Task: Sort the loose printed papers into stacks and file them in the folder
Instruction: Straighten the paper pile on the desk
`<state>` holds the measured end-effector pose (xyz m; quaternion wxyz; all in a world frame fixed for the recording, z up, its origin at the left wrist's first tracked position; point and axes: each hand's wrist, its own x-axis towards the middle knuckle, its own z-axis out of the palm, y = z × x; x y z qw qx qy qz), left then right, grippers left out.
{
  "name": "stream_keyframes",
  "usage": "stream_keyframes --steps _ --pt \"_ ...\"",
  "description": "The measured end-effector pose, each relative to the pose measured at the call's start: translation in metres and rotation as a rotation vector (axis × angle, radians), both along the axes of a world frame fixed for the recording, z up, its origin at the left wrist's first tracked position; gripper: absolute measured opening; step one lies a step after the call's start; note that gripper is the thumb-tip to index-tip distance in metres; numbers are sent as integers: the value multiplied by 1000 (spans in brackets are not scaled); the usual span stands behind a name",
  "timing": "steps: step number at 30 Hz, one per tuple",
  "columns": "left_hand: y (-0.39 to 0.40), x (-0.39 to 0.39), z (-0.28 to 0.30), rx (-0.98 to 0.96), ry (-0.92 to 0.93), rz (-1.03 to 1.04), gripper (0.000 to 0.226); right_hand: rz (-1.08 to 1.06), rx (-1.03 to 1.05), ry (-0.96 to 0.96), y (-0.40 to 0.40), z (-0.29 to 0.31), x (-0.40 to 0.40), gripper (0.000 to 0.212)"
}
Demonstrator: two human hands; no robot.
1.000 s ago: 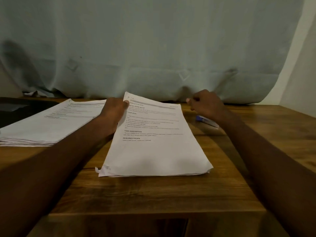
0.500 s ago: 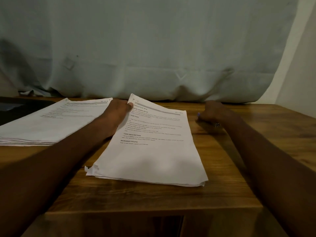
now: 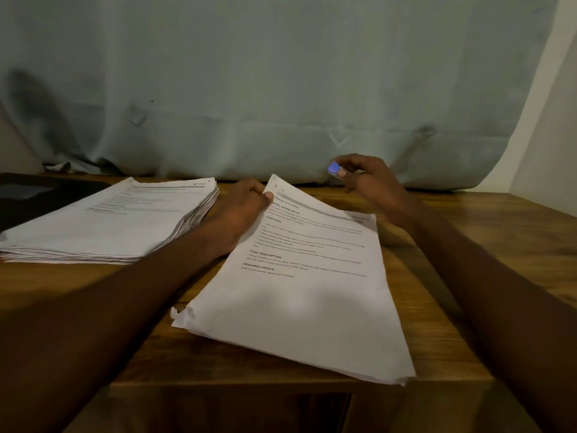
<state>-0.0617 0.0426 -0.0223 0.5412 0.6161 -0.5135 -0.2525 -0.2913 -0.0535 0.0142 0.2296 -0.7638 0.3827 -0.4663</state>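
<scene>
The left hand pinches the far left corner of the white printed paper stack on the brown wooden table. The right hand pinches a small blue object above it. A thicker white paper pile lies left.

I can't read the small print on the near stack of papers; only its bold headings come through. The text on the far-left stack is blurred. My right hand hides most of a small blue thing. The dark object at far left runs off the frame.
</scene>
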Motion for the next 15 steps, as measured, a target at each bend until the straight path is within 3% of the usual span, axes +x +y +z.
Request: stream_keyframes --steps 6,15 --pt "3 -2 1 62 85 -27 16 207 69 80 10 1 10 22" --pt "1 -5 2 78 6 -63 10 328 139 176 20 -5 14 23"
